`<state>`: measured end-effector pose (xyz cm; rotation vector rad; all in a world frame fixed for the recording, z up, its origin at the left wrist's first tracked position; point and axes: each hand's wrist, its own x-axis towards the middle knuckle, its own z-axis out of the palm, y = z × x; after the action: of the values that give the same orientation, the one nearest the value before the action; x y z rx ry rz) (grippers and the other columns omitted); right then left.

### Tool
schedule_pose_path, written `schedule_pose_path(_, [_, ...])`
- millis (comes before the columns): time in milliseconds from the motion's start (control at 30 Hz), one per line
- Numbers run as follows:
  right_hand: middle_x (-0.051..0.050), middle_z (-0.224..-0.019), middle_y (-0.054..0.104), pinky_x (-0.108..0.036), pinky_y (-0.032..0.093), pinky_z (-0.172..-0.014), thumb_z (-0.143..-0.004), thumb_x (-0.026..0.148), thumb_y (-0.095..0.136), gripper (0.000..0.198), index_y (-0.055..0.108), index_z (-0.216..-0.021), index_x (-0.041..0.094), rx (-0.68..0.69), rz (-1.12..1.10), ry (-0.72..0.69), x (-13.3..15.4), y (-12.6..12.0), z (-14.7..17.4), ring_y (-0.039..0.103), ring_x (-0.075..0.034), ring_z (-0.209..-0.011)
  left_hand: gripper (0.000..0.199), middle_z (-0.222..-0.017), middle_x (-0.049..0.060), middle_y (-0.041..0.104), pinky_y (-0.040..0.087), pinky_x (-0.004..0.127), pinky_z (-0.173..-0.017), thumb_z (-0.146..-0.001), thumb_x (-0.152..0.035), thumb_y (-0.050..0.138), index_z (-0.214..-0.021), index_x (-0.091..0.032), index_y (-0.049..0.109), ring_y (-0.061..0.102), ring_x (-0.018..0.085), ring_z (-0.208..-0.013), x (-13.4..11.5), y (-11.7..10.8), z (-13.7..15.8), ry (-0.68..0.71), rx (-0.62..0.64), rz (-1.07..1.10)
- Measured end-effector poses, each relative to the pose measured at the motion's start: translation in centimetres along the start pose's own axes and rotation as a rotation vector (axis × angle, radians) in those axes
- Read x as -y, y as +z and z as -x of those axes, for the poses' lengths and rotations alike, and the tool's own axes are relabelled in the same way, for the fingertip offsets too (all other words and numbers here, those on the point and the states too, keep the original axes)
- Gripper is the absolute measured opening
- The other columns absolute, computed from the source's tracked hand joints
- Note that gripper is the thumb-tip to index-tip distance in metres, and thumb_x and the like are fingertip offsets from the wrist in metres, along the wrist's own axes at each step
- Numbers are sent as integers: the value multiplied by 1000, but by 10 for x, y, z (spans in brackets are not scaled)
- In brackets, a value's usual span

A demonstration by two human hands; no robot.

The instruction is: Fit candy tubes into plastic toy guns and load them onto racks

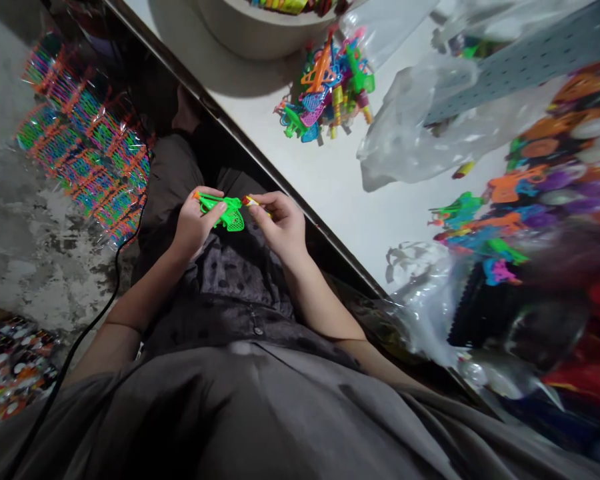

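A bright green toy gun (pixel 235 221) with an orange tip was held over a person's lap, just beside the edge of a white bench (pixel 325 180). The left hand (pixel 194 223) had its grip closed around the tip end, thumb laid across the top. The right hand (pixel 281 223) pinched a small yellow-and-red tube (pixel 254 201) between thumb and fingers, its red end at the back of the gun; whether the two touched could not be told.

Below the hands, next to the bench, were dark spotted trousers (pixel 230 273) and a grey top (pixel 260 400). On the bench, near its edge, a pile of colorful toys (pixel 323 93) showed orange, green, blue and pink pieces, with a round bowl (pixel 260 37) farther along the bench.

A cloudy plastic bag (pixel 405 133) lay on the bench to the right of the pile, with a loose yellow-and-red piece (pixel 463 169) near it. More toys (pixel 505 220), partly blurred, were heaped at the bench's right. Across the lap from the bench, shiny packs (pixel 90 147) of many-colored goods lay on the worn floor (pixel 45 260), a black cord (pixel 116 280) running past them.
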<state>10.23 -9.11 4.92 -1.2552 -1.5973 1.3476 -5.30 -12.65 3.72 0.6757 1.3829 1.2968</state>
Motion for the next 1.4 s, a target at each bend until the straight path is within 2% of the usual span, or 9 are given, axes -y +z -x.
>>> schedule_pose_path(233, [-3, -92, 65, -28, 52, -76, -81, 52, 58, 35, 63, -94, 20, -7, 76, -60, -1, 1, 0, 62, -14, -85, 18, -69, -5, 50, 44, 17, -58, -77, -23, 63, -90, -18, 51, 55, 5, -59, 4, -2, 3, 95, -40, -71])
schedule_pose_path(467, [-2, -80, 64, -23, 45, -60, -77, 53, 62, 37, 63, -87, 18, 214, 41, 55, 11, -11, -5, 56, -11, -68, 18, -73, -4, 52, 44, 19, -63, -77, -24, 63, -89, -18, 51, 55, 7, -64, 6, -11, 3, 131, 12, -148])
schedule_pose_path(833, [2, -61, 48, -20, 30, -51, -82, 51, 53, 36, 59, -79, 15, 385, 155, 48, 4, -3, -13, 38, -7, -55, 31, -68, -5, 52, 42, 18, -59, -68, -29, 70, -88, -18, 49, 51, 6, -59, 14, -12, 4, -85, -31, 193])
schedule_pose_path(1000, [-2, -74, 60, -22, 40, -60, -83, 47, 52, 33, 60, -89, 16, 385, 132, 3, 9, -4, -28, 50, -10, -64, 35, -72, -4, 55, 43, 19, -61, -66, -31, 74, -90, -19, 51, 53, 7, -63, 4, -13, -17, -76, 42, 204])
schedule_pose_path(1100, [-3, -80, 64, -24, 44, -69, -85, 46, 49, 32, 60, -91, 17, 202, 133, -30, 10, -23, -54, 56, -12, -71, 41, -94, 3, 61, 47, 27, -75, -72, -39, 68, -105, -22, 50, 59, 14, -84, -2, -23, -45, -64, 116, 246])
schedule_pose_path(1200, [-3, -74, 63, -26, 43, -75, -86, 47, 43, 35, 58, -82, 16, -224, 177, -36, 1, -58, -91, 57, -14, -73, 38, -110, 7, 59, 46, 33, -86, -79, -44, 59, -109, -22, 51, 57, 19, -100, 5, -40, -76, -76, 145, 309])
schedule_pose_path(1267, [-6, -78, 64, -28, 43, -77, -85, 47, 41, 36, 58, -81, 15, -446, 238, -32, -10, -82, -116, 57, -16, -78, 34, -109, 8, 60, 45, 34, -86, -81, -43, 56, -106, -20, 53, 57, 19, -98, 17, -52, -92, -179, 174, 353])
schedule_pose_path(1333, [-9, -86, 66, -29, 42, -78, -84, 45, 42, 36, 60, -86, 13, -539, 301, -12, -22, -100, -139, 58, -18, -83, 31, -107, 8, 60, 45, 34, -84, -81, -40, 56, -105, -20, 54, 58, 19, -95, 33, -62, -104, -306, 185, 410])
schedule_pose_path(1400, [-12, -92, 66, -31, 42, -81, -84, 41, 43, 35, 62, -89, 11, -544, 375, 3, -32, -109, -157, 58, -20, -87, 29, -108, 7, 61, 45, 33, -83, -81, -36, 56, -105, -20, 55, 59, 18, -94, 47, -68, -110, -342, 177, 449])
